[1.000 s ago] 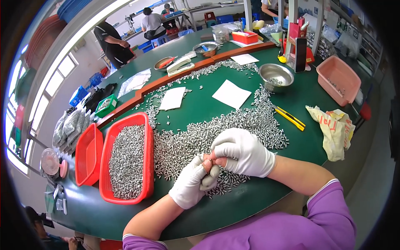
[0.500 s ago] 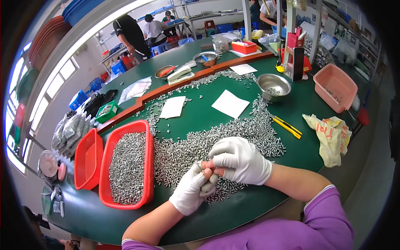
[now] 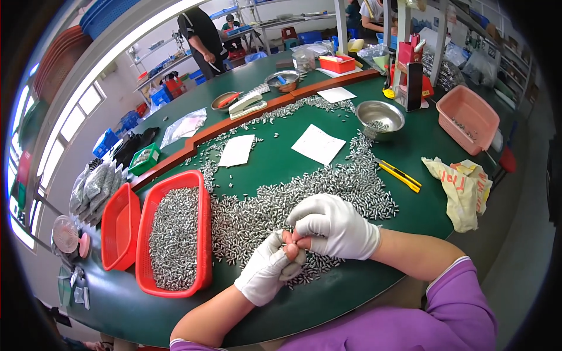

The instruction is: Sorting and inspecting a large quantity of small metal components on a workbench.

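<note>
Here, both hands meet over the green table (image 3: 275, 158), at about six o'clock from the big heap of small metal pins (image 3: 304, 196). The left hand (image 3: 266, 272) in a white glove is curled shut around a bunch of pins. The right hand (image 3: 333, 228) pinches closed at its bare fingertips (image 3: 291, 250), touching the left; what it pinches is too small to see. The red tray (image 3: 202, 234) at nine o'clock is already quite full, yet many pins are left loose. They point every which way.
</note>
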### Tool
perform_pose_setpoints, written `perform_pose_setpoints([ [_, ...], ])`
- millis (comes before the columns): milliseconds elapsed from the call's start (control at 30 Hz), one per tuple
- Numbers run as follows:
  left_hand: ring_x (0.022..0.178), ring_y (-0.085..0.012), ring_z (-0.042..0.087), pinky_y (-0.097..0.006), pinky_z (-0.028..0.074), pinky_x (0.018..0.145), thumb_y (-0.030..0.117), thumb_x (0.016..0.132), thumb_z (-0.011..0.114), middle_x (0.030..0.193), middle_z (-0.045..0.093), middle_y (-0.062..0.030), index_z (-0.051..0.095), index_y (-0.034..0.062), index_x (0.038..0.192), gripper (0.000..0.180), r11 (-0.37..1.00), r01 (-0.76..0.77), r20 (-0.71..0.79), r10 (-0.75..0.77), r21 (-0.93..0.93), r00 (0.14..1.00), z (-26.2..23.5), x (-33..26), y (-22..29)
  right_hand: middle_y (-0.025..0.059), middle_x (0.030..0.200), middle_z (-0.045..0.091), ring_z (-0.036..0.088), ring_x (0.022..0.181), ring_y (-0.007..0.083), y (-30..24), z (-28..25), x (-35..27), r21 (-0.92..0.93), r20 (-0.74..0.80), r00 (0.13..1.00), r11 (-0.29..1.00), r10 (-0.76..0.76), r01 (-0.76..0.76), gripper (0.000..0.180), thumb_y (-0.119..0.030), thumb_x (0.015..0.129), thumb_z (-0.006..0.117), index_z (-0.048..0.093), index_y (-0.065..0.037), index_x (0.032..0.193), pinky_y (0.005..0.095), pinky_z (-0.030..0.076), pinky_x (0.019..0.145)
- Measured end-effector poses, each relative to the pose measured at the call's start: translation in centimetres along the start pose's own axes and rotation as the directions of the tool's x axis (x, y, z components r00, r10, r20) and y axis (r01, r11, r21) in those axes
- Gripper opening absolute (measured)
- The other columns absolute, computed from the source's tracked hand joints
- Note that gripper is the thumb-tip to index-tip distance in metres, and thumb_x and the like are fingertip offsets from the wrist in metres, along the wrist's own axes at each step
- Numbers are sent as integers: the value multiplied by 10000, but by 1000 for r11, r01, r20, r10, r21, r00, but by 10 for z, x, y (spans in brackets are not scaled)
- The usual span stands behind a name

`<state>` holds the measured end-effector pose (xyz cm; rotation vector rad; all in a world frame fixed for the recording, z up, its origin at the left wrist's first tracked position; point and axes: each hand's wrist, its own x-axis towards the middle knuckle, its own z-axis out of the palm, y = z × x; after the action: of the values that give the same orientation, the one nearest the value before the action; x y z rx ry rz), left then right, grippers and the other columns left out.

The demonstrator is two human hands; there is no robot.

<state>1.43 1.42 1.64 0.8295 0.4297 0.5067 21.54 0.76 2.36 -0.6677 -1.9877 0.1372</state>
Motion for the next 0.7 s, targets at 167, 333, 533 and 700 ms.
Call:
perform_pose_setpoints([
  [167, 515, -70, 334, -205, 245, 469, 341, 911, 617, 701, 466, 9, 499, 132, 979, 249, 999, 20, -34, -18, 40, 999, 6, 0, 4, 73, 936, 620, 611, 752, 275, 2, 1, -2, -6, -7, 1000, 1000, 19, -19, 192, -135, 729, 742, 606, -101, 860, 368, 493, 648],
  [333, 521, -70, 335, -208, 253, 478, 332, 922, 602, 721, 468, 10, 506, 120, 984, 240, 1000, 14, -64, -13, 20, 998, 7, -1, 4, 74, 938, 622, 613, 761, 277, 2, 0, -2, -9, -2, 999, 999, 39, -39, 201, -116, 715, 744, 613, -98, 867, 370, 494, 649],
  [533, 534, -66, 331, -208, 259, 495, 326, 919, 607, 723, 457, 24, 502, 116, 966, 239, 997, 48, -98, -42, 60, 994, 5, 1, 5, 64, 926, 634, 624, 792, 270, 1, 0, 0, -15, 2, 1000, 1000, 8, -8, 225, -77, 670, 754, 643, -93, 865, 370, 507, 657],
  [700, 533, -59, 331, -204, 271, 499, 351, 916, 605, 732, 465, 28, 532, 97, 1010, 280, 999, 54, -25, -54, 5, 998, 0, 0, 7, 65, 915, 636, 625, 789, 270, -2, -1, 1, -21, -27, 1000, 1000, 15, -16, 200, -98, 704, 749, 643, -90, 873, 368, 507, 652],
])
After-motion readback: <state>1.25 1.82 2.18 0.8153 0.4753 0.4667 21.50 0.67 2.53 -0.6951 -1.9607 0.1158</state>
